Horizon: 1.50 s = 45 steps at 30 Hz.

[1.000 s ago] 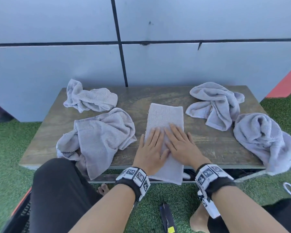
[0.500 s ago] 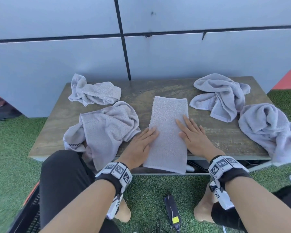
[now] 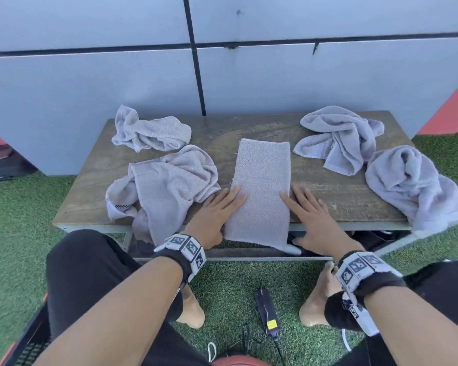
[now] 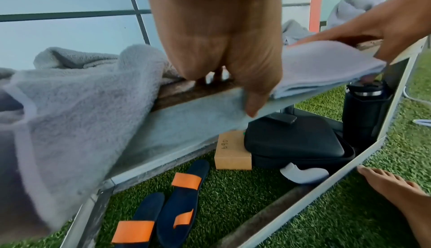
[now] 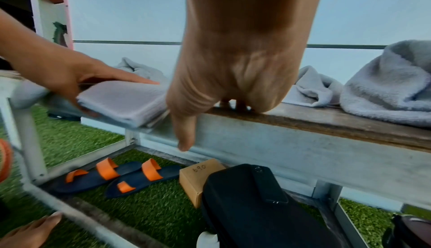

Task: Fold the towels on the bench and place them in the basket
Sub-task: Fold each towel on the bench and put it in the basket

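folded towel (image 3: pixel 261 191): a long narrow grey strip in the middle of the bench (image 3: pixel 328 196), its near end hanging over the front edge
left hand (image 3: pixel 217 215): fingers straight and flat on the left edge of the folded towel; in the left wrist view the thumb points down over the front edge of the bench, beside the hanging end
right hand (image 3: pixel 311 217): fingers straight, spread on the right edge of the folded towel and partly on the bare wood; thumb down at the front edge, beside the hanging end
hands: both relaxed and flat, set apart, 1 on each long side of the strip, gripping nothing
other towels: 4 crumpled grey ones on the bench; 1 at back left (image 3: pixel 150 132), 1 at front left (image 3: pixel 167 186) hanging over the edge, 1 at back right (image 3: pixel 339 140), 1 at the right end (image 3: pixel 407 180)
basket: only a dark edge at the bottom left corner of the head view, I cannot tell more
under the bench: a pair of navy sandals with orange straps (image 4: pixel 163 202), a small cardboard box (image 4: pixel 231 150), a black case (image 4: pixel 293 141), a dark bottle (image 4: pixel 363 104)
ground: green artificial grass (image 3: pixel 16 233)
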Motion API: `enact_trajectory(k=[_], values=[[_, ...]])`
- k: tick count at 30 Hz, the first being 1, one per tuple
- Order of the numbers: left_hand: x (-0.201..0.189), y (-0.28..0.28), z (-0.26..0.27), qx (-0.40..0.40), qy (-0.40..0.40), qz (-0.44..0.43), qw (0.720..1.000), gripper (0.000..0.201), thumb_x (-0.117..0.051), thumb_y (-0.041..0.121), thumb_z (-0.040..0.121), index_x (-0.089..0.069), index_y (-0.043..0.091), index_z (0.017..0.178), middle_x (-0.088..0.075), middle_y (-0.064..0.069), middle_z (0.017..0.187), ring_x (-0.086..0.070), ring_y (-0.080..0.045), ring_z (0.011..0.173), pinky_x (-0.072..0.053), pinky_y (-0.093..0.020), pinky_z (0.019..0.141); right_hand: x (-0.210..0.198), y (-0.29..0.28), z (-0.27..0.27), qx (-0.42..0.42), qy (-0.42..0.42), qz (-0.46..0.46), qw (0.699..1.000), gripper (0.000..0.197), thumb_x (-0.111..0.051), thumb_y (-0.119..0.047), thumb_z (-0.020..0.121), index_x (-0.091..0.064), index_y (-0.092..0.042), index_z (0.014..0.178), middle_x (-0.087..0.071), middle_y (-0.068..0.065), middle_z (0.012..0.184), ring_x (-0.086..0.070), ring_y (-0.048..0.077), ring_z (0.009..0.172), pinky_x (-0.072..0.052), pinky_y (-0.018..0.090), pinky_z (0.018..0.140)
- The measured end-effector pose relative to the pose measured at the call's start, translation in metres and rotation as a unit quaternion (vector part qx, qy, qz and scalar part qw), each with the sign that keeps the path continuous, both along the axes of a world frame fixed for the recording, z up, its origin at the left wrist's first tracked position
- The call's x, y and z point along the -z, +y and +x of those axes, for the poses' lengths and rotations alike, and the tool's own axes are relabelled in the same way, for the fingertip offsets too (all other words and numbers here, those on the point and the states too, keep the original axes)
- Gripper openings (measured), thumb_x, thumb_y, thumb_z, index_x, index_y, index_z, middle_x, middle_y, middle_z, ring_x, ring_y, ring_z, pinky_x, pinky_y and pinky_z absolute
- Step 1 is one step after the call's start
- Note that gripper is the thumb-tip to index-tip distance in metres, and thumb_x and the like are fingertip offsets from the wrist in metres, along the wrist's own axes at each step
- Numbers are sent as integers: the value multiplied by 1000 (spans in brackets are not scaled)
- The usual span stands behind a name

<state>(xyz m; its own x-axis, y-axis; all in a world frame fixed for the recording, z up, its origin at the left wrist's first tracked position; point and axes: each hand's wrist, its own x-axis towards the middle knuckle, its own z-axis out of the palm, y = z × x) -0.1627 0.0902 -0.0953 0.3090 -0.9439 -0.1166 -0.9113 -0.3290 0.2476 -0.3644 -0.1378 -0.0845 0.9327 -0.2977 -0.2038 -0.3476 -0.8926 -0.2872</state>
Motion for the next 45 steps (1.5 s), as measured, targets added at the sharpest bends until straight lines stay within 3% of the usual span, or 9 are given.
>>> enact_trajectory(k=[9,12,14,17,20,25,32,38,45], values=[[-18,-8,1,-57,152,-74,984,63,-61,21,91,-42,31,150,-24,7,164,-17,-14,151,-12,-35,124,2,32,7,105,-88,-3,991,65,-51,-15,97,-30,-40,154,-14,18,164,-3,42,152,-12,56,120],[-41,-14,1,-73,222,-108,966,20,-59,38,97,-70,26,109,-70,1,111,-62,-13,96,-46,-25,86,-6,23,8,91,-139,70,984,55,-55,-3,92,-56,-30,140,-30,19,159,-25,42,147,-26,55,116],[-52,-19,-2,-73,220,-160,960,46,-51,52,98,-58,17,70,-53,1,62,-45,-16,52,-39,-26,55,-15,20,9,36,-207,128,969,46,-54,0,93,-63,-24,131,-36,6,157,-35,29,145,-30,47,116],[-59,-21,-6,-128,249,-205,938,58,-47,56,99,-33,18,57,-30,5,48,-28,-13,41,-26,-22,46,-35,24,11,53,-258,216,940,18,-51,-22,103,-69,-25,102,-66,-17,112,-59,1,104,-47,30,92],[-59,-21,-14,-191,286,-215,914,51,-48,45,102,-34,20,60,-30,11,47,-26,-7,40,-22,-18,44,-43,26,18,126,-233,284,921,36,-49,-33,104,-43,-14,73,-40,-11,59,-33,5,51,-29,28,53],[-48,-31,-14,-275,313,-229,880,46,-45,43,103,-44,15,67,-44,14,52,-40,-5,46,-30,-18,49,-42,24,38,167,-175,242,940,42,-48,-37,103,-45,0,83,-42,1,67,-37,14,57,-29,29,55],[-50,-77,-3,-339,247,-280,864,39,-41,39,105,-38,23,70,-44,7,65,-42,-10,59,-29,-31,57,-44,17,78,230,-220,223,921,35,-49,-28,103,-33,-21,73,-39,-1,66,-35,14,57,-25,29,52],[-19,-94,13,-381,161,-185,891,54,-32,46,105,-65,3,96,-69,-14,97,-63,-33,94,-44,-38,77,-14,6,91,326,-169,195,910,33,-36,-32,106,-44,-13,80,-50,3,74,-52,28,75,-36,36,65],[-15,-107,25,-401,134,-151,894,65,-25,53,104,-66,4,92,-69,-11,90,-63,-32,88,-46,-38,70,-9,-2,102,330,-149,127,923,35,-32,-32,106,-50,-8,89,-56,8,79,-53,31,79,-35,38,70]])
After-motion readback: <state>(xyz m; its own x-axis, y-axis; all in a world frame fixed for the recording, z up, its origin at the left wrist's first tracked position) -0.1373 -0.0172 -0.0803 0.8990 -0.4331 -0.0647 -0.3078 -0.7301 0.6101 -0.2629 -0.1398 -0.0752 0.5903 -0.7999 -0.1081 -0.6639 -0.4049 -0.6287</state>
